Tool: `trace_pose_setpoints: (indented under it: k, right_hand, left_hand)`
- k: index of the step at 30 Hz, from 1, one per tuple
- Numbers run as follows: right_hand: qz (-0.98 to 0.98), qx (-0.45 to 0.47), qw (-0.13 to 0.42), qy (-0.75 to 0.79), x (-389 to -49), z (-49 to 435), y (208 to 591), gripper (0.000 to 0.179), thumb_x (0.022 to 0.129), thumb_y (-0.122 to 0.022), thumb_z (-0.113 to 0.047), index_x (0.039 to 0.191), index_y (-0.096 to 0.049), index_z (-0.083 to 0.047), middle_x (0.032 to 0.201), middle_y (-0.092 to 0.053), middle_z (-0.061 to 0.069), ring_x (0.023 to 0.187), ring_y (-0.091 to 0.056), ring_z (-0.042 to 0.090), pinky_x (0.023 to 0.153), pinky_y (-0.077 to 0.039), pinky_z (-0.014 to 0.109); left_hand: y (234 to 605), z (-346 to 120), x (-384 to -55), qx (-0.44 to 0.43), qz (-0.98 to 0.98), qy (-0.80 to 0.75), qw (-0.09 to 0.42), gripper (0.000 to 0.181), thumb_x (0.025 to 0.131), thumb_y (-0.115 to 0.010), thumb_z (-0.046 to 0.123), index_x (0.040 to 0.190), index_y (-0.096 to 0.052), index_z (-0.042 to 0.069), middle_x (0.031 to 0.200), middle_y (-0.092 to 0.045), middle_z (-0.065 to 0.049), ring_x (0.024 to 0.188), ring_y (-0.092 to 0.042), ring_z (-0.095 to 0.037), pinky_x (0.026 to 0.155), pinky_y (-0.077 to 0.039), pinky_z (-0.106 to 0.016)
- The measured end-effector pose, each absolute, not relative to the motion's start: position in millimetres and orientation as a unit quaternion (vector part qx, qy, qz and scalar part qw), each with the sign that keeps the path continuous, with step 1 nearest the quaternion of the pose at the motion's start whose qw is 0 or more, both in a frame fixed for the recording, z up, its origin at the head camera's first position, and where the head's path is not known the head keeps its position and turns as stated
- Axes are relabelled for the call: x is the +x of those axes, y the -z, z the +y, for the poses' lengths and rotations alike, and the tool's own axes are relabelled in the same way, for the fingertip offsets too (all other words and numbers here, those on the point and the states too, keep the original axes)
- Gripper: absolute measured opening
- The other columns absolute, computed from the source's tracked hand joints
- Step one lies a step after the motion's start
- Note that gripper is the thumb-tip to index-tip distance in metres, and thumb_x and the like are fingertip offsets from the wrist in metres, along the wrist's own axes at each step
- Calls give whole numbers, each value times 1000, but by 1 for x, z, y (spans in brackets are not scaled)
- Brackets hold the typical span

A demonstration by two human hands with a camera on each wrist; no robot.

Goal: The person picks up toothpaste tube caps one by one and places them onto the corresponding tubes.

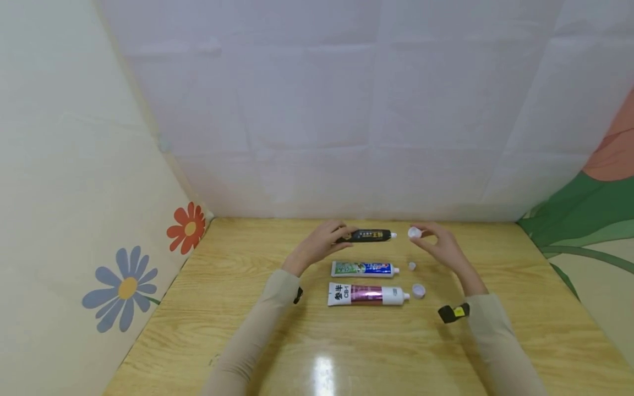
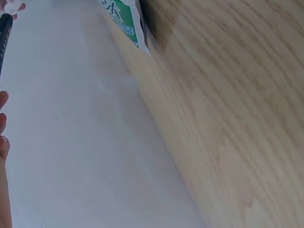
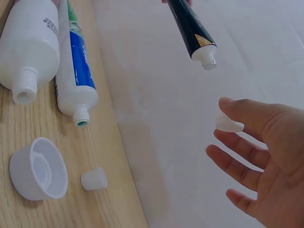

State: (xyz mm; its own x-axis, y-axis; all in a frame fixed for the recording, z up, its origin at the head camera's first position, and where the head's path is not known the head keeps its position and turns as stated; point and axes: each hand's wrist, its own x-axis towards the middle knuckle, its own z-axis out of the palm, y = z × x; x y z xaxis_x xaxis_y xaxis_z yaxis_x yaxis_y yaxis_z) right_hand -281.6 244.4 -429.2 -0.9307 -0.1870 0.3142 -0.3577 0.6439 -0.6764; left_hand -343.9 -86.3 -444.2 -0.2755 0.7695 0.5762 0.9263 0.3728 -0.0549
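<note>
A black toothpaste tube [image 1: 372, 236] is gripped by my left hand [image 1: 319, 245] above the table, its uncapped white nozzle [image 3: 206, 59] facing right. Just right of that nozzle, my right hand [image 1: 442, 248] pinches a white cap [image 3: 229, 124] between thumb and fingers; cap and nozzle are apart. Below them on the table lies a green-and-blue toothpaste tube [image 1: 364, 269] without its cap, and a small white cap [image 1: 412, 266] is beside its nozzle. Nearest me is a larger white-and-purple toothpaste tube [image 1: 369, 295], also uncapped, with a wide white cap [image 1: 418, 290] at its right.
The wooden table [image 1: 238, 308] runs back to a wall hung with white sheeting [image 1: 317, 110]. A flower-printed panel [image 1: 89, 192] borders the left side, and another printed panel [image 1: 589, 242] stands at the right.
</note>
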Motion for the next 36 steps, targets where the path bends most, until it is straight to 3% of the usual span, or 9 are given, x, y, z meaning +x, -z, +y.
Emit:
trace_pose_setpoints:
  k: [7,15,19,28,36]
  right_hand:
    - [-898,169,124,-386,-278,243,425,42,88,-64,-24,124,-55,-3,116,-58,18,100,-54,34,87,-43,55]
    - [-894,176,136,-389,-273,241,419,42,88,-64,-27,125,-56,-9,113,-57,13,102,-52,31,87,-42,55]
    - [-895,175,135,-389,-269,241,415,43,88,-63,-29,126,-55,-10,115,-56,12,104,-50,30,88,-42,56]
    - [-891,184,145,-389,-262,240,407,43,88,-64,-27,126,-55,-9,113,-55,13,106,-50,34,90,-40,58]
    - [-886,201,159,-386,-256,238,401,42,87,-65,-23,125,-56,-9,114,-56,12,106,-51,31,91,-40,58]
  left_hand:
    - [441,-86,-341,-541,-781,144,275,42,92,-54,35,129,-53,13,102,-58,0,88,-50,-9,80,-45,-22]
    - [435,-85,-338,-541,-772,153,297,48,82,-70,23,127,-55,13,102,-59,-2,86,-52,-11,76,-46,-21]
    - [433,-85,-337,-545,-765,154,306,51,79,-72,21,127,-55,13,102,-59,-3,85,-52,-11,75,-45,-21]
    - [425,-83,-331,-540,-764,142,323,39,92,-56,34,126,-56,15,104,-58,-3,89,-53,-13,79,-47,-23]
    - [419,-82,-324,-533,-759,124,353,45,83,-69,28,125,-57,19,102,-58,-2,84,-50,-11,71,-44,-23]
